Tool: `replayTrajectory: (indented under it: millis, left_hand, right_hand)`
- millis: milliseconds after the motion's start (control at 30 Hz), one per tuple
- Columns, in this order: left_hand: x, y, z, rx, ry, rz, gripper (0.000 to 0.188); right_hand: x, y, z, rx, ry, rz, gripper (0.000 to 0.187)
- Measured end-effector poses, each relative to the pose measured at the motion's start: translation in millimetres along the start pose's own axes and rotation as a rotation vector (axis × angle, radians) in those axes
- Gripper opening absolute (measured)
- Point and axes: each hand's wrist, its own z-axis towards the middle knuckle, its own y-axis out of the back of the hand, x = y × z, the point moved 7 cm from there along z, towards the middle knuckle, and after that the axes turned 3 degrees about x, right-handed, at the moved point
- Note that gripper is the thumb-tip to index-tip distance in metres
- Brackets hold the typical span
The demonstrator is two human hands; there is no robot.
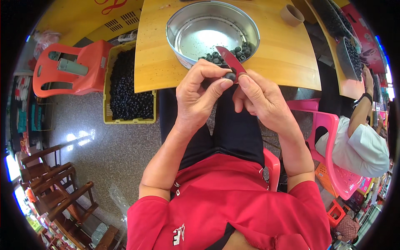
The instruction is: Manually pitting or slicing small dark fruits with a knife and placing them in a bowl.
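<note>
My left hand (pixel 198 93) pinches a small dark round fruit (pixel 229 76) between thumb and fingertips; its exact kind I cannot tell. Closed around a knife, my right hand (pixel 262 93) is right beside it. The knife's blade (pixel 230 59) looks reddish and points up and to the left, its lower part close to the fruit; whether it touches I cannot tell. Just beyond both hands, a round metal basin (pixel 170 35) stands on the table. Several similar dark fruits (pixel 238 53) lie along its near side, with dark specks on its bottom.
The wooden table (pixel 283 58) has its near edge below my hands. A small brown cup (pixel 292 15) stands at its far right. At left are a yellow crate (pixel 130 121) of dark fruits and an orange stool (pixel 89 62). A person (pixel 354 143) sits at right by a pink chair (pixel 331 125).
</note>
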Motion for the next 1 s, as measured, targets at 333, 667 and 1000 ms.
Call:
replayTrajectory:
  millis: [333, 667, 1000]
  left_hand:
    - [-1.4, -0.1, -2.1, -0.007, -0.036, 0.168, 0.015]
    - [4.2, 2.4, -1.3, -0.022, -0.027, 0.01, 0.016]
    - [-3.0, 1.9, -4.3, -0.064, -0.076, 0.207, 0.021]
  right_hand:
    - [3.3, -0.4, -3.1, -0.025, -0.001, -0.046, 0.034]
    - [-1.6, -0.6, -2.8, 0.017, -0.097, 0.147, 0.035]
    - [5.0, -4.9, -2.1, -0.034, 0.006, 0.004, 0.034]
